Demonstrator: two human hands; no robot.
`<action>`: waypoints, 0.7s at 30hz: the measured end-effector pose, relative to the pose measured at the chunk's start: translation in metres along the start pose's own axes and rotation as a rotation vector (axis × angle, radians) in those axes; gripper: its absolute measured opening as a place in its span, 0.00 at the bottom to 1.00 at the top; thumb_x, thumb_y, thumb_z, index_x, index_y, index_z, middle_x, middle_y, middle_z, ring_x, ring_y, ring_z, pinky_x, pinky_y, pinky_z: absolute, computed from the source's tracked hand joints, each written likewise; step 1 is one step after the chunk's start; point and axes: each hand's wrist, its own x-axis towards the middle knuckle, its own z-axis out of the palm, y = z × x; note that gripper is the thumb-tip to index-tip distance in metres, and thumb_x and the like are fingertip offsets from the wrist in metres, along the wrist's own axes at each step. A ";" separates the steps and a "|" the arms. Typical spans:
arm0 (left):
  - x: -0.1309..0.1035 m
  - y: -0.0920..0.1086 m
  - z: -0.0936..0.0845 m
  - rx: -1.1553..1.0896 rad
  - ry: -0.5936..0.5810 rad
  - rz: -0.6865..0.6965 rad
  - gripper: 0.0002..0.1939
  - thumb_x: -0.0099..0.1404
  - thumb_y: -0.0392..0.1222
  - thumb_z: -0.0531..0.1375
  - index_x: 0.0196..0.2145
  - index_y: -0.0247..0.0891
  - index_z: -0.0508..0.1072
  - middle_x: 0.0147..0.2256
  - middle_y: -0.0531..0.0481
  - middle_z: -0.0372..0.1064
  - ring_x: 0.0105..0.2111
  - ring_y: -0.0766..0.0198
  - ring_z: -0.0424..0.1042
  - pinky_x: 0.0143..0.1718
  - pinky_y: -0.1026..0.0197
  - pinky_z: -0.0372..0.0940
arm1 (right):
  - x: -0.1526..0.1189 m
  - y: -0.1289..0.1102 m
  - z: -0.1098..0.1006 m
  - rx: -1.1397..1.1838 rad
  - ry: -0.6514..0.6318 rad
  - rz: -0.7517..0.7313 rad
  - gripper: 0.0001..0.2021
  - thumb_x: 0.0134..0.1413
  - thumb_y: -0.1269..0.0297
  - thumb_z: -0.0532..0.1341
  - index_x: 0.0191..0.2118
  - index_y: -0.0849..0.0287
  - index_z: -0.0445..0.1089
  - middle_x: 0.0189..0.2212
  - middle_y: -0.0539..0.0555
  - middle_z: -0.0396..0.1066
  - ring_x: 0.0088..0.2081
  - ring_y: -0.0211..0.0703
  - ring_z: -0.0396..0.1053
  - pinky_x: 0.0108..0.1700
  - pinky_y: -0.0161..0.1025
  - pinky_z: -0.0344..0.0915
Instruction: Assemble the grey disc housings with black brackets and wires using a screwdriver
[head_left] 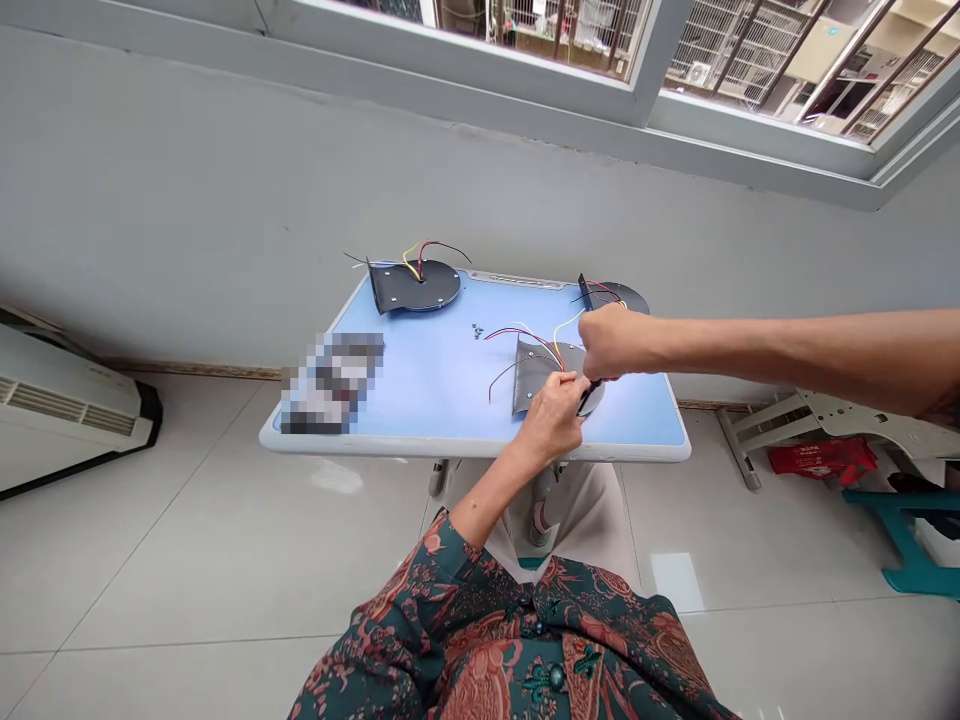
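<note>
A dark flat plate (534, 376) with one rounded end, one straight raised end and several screws lies on the blue table. Red, black, yellow and white wires rise from its middle. My right hand (613, 342) is a fist over the rounded end, closed around what looks like a screwdriver (589, 396); its handle is hidden and only a dark shaft shows. Beside that shaft, my left hand (553, 418) is closed, thumb and fingers pinched at the plate's near right side. Both hands nearly touch. Small loose screws (478, 331) lie left of the plate.
Another wired plate (416, 287) lies at the table's back left, and a third (628, 296) at the back right, partly behind my right hand. A blurred-out item (334, 385) is on the left. The table (450, 445) stands before a grey wall under a window.
</note>
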 end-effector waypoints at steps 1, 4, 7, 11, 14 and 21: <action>0.000 -0.001 0.001 -0.004 0.002 0.002 0.26 0.56 0.27 0.64 0.51 0.40 0.69 0.50 0.42 0.73 0.62 0.47 0.63 0.55 0.48 0.70 | 0.001 0.000 -0.002 0.034 -0.033 0.100 0.05 0.46 0.73 0.64 0.22 0.63 0.73 0.17 0.53 0.66 0.23 0.40 0.64 0.28 0.38 0.57; 0.002 -0.003 0.004 -0.001 0.006 0.023 0.28 0.56 0.26 0.63 0.53 0.40 0.67 0.54 0.42 0.72 0.63 0.47 0.62 0.60 0.46 0.68 | -0.005 0.007 -0.006 0.052 -0.089 0.214 0.08 0.47 0.74 0.63 0.19 0.62 0.71 0.18 0.53 0.68 0.23 0.39 0.64 0.28 0.38 0.58; 0.000 -0.004 0.004 -0.023 0.007 0.073 0.31 0.56 0.25 0.62 0.56 0.38 0.66 0.56 0.41 0.71 0.63 0.47 0.63 0.62 0.45 0.66 | -0.025 0.028 -0.003 0.029 0.026 0.103 0.14 0.49 0.70 0.63 0.15 0.60 0.67 0.16 0.54 0.67 0.23 0.40 0.63 0.27 0.38 0.55; -0.021 -0.001 -0.006 -0.133 0.171 0.162 0.27 0.62 0.29 0.60 0.59 0.37 0.65 0.57 0.38 0.71 0.61 0.51 0.68 0.62 0.47 0.66 | -0.060 0.077 0.035 0.545 0.286 0.103 0.19 0.56 0.56 0.61 0.18 0.59 0.67 0.15 0.49 0.59 0.20 0.34 0.52 0.24 0.36 0.47; -0.043 -0.003 -0.023 -0.168 0.436 0.032 0.14 0.71 0.36 0.54 0.53 0.40 0.71 0.51 0.42 0.76 0.55 0.56 0.74 0.59 0.51 0.68 | -0.075 0.111 0.090 1.170 0.210 0.141 0.23 0.54 0.40 0.62 0.29 0.58 0.69 0.20 0.48 0.62 0.20 0.31 0.45 0.22 0.35 0.40; -0.034 -0.018 -0.061 -0.020 0.228 -0.709 0.12 0.72 0.47 0.56 0.42 0.39 0.76 0.36 0.46 0.79 0.39 0.55 0.78 0.44 0.56 0.69 | -0.050 0.121 0.179 1.739 0.282 -0.153 0.25 0.47 0.42 0.70 0.40 0.58 0.70 0.32 0.50 0.63 0.29 0.36 0.60 0.33 0.38 0.62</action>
